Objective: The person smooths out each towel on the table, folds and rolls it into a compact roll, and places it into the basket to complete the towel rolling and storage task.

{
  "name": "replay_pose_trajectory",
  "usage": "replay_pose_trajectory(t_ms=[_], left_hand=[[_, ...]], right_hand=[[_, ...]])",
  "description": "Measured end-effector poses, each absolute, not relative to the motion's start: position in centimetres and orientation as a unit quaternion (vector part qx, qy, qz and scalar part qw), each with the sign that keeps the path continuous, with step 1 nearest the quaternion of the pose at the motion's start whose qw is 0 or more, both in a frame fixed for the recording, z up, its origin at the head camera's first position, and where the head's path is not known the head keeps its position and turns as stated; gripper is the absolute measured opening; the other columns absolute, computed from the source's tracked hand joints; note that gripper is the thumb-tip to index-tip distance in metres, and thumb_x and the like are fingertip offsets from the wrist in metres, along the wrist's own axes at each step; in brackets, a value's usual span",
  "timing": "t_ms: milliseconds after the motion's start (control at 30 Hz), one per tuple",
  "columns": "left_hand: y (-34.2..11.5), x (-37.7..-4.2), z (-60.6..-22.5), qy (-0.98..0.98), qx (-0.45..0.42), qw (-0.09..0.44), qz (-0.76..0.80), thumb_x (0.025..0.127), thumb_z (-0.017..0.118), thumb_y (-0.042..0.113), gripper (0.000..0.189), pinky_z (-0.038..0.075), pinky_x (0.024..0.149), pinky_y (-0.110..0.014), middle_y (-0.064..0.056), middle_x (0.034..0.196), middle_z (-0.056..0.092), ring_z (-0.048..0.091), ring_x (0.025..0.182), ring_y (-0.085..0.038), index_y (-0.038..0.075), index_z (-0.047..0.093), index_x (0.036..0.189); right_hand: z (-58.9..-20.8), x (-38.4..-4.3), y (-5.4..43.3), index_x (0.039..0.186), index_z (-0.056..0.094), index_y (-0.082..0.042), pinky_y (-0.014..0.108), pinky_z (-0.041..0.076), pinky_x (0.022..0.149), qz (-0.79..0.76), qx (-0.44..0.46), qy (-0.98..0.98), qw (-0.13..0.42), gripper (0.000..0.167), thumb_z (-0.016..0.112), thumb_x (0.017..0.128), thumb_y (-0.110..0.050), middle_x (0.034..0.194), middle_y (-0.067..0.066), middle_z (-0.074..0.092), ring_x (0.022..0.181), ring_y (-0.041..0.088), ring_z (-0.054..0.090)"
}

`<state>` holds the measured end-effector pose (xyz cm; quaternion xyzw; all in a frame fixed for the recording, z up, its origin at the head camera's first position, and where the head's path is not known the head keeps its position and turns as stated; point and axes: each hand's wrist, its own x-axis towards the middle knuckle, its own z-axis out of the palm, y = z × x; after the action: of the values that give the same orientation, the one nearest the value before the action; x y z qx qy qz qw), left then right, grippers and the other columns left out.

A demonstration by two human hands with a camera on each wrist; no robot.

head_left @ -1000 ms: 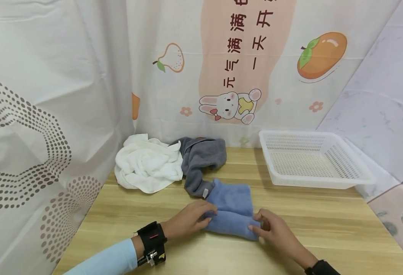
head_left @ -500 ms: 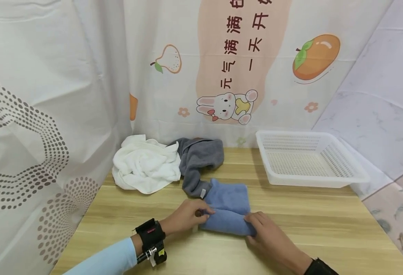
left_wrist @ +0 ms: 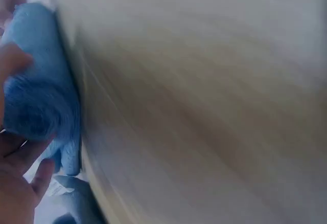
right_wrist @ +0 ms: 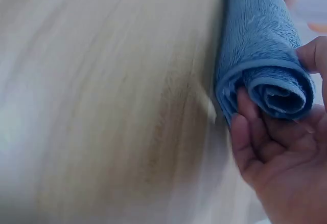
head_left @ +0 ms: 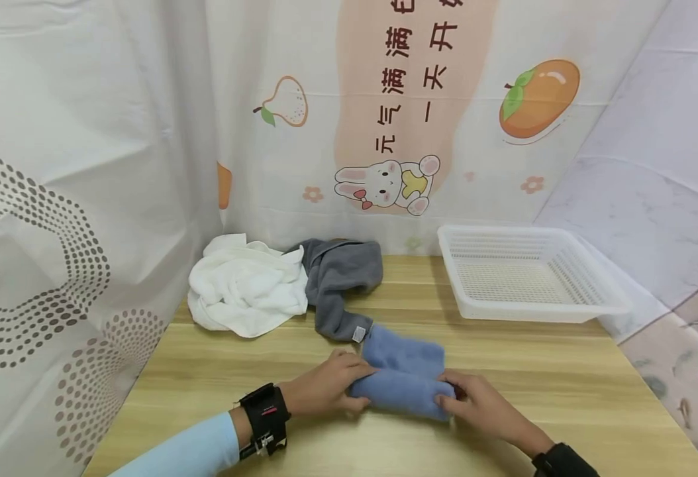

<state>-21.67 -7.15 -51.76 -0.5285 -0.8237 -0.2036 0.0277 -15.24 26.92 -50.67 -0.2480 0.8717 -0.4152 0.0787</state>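
Note:
A blue towel (head_left: 405, 394) lies partly rolled on the wooden table, its flat part stretching away behind the roll. At the roll's left end my left hand (head_left: 328, 384) grips it, thumb in front and fingers over the top. My right hand (head_left: 480, 404) holds the other end between thumb and fingers. The right wrist view shows the spiral end of the towel (right_wrist: 265, 45), with fingers of my right hand (right_wrist: 286, 162) tucked under the roll. In the left wrist view, the left hand (left_wrist: 18, 188) is partly cut off beside the roll.
A crumpled grey towel (head_left: 346, 271) with a small tag touches or nearly touches the blue one's far left corner. Left of it lies a bunched white towel (head_left: 244, 288). A white plastic basket (head_left: 534, 308) stands at the back right, before a printed curtain (head_left: 301, 159).
The towel's flat part looks shorter and turned slightly. My right hand shifted along the roll's end and took a fresh grip; my left thumb came down in front.

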Motion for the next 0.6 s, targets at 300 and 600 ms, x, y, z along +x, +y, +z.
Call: replay_pose_trajectory(t_ms=[300, 600], left_hand=[[-6.2, -22.6, -51.7, -0.811, -0.454, -0.128, -0.347, 0.105, 0.055, 0.048, 0.036, 0.049, 0.072, -0.02, 0.014, 0.089, 0.062, 0.057, 0.077, 0.003, 0.023, 0.057, 0.131], [-5.9, -22.9, -51.0, -0.825, -0.427, -0.117, -0.351, 0.105, 0.058, 0.046, 0.024, 0.037, 0.062, -0.019, 0.012, 0.073, 0.044, 0.043, 0.064, -0.001, 0.023, 0.057, 0.098]], right_hand=[[-50.3, -15.4, 27.3, 0.124, 0.057, -0.003, 0.03, 0.053, 0.069, -0.494, -0.138, 0.844, 0.156, 0.032, 0.066, 0.102, -0.024, 0.1, 0.009, 0.062, 0.087, 0.015, 0.059], [-51.0, -14.6, 25.2, 0.107, 0.074, -0.009, 0.032, 0.055, 0.075, -0.258, -0.289, 0.903, -0.183, 0.031, 0.084, 0.078, -0.001, 0.113, 0.002, 0.069, 0.095, 0.016, 0.061]])
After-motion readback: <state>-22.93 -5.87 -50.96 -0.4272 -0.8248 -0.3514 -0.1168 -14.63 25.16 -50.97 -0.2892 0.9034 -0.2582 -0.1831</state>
